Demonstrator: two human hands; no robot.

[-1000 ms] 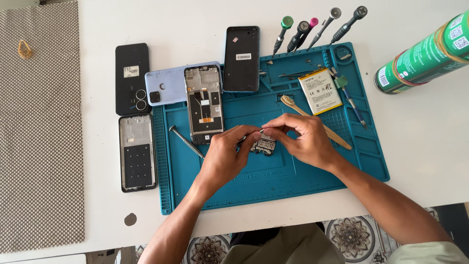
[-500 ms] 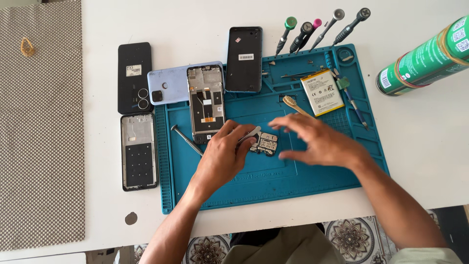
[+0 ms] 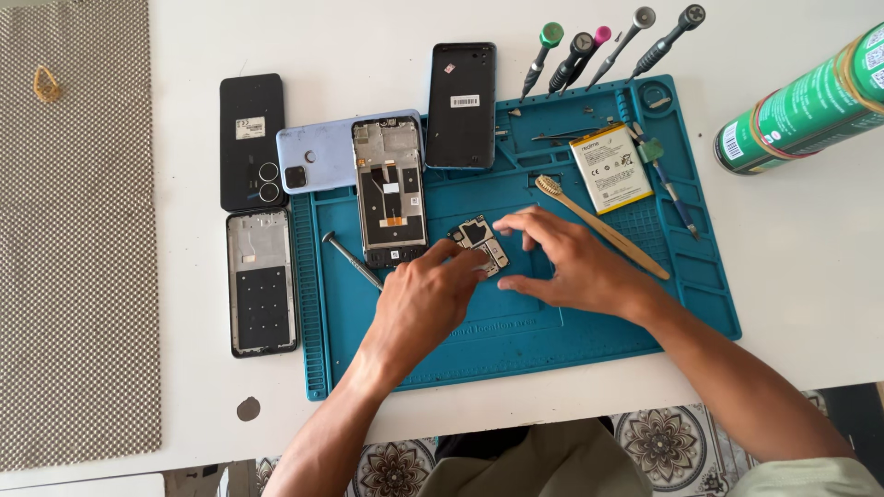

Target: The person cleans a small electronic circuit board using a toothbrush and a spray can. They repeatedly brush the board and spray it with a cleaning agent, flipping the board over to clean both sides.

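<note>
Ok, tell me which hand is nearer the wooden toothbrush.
Right. The right hand lies just beside the wooden toothbrush, below its handle; the left hand sits farther away, left of the small circuit board.
</note>
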